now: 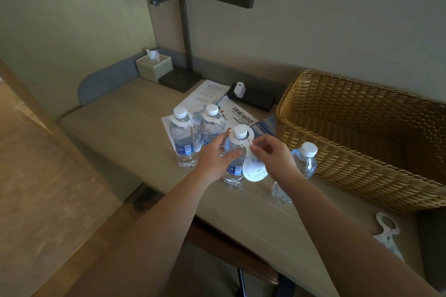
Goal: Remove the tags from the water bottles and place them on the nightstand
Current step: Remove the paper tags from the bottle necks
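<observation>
Both bare forearms reach forward from the lower edge of the view and converge toward the middle. The left hand (pixel 215 157) comes in from the lower left, its fingers and thumb curled round the body of a bottle (pixel 233 161), the thumb lying across its front. The right hand (pixel 272 154) comes in from the lower right, wrist bent slightly inward, its thumb and fingertips closed in a pinching grip on the tag (pixel 253 166) at that bottle's neck.
</observation>
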The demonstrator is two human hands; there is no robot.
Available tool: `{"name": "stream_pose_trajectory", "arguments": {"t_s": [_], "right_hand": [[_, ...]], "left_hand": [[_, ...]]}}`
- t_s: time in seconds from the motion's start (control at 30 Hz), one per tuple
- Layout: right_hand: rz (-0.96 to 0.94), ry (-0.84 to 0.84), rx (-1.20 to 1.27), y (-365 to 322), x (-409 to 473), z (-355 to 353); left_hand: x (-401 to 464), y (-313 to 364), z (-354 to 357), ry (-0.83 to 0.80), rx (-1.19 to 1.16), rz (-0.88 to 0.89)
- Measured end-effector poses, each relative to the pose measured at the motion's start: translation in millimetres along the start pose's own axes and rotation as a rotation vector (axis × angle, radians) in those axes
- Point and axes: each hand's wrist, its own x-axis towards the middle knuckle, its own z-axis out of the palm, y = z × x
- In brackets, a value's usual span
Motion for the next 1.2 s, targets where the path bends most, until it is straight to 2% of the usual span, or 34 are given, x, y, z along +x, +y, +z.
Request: {"name": "stream_pose_trajectory", "arguments": {"t_s": [0.13, 0.4, 0.67, 0.8, 0.93, 1.1, 1.2], "right_hand": [[-0.016, -0.021, 0.064, -16.6, -2.8, -4.8], [-0.027, -0.002, 0.009, -37.3, 1.1, -6.1], [0.012, 0.089, 0.044, -48.0, -5.3, -7.1], [-0.038, 0.172, 0.114, -56.1, -18.8, -31.7], [-0.09, 0.273, 0.169, -62.7, -35.6, -67.4], [-0.041, 0.409, 0.208, -41.8, -61.2, -111.4], [0.05, 0.495, 0.201, -12.8, -81.8, -136.5]], "left_hand": [[0.4, -3.2, 0.7, 0.024, 0.023, -0.007], [-4.8, 2.4, 4.2, 0.021, 0.052, -0.004], [-16.0, 11.2, 10.0, 0.078, 0.079, 0.031], [-22.7, 23.0, 6.2, 0.184, 0.12, 0.158], [-31.4, 48.8, 9.9, 0.258, 0.225, 0.402], [-43.4, 82.1, 41.6, 0.179, 0.345, 0.597], [-50.9, 94.3, 70.0, 0.102, 0.347, 0.648]]}}
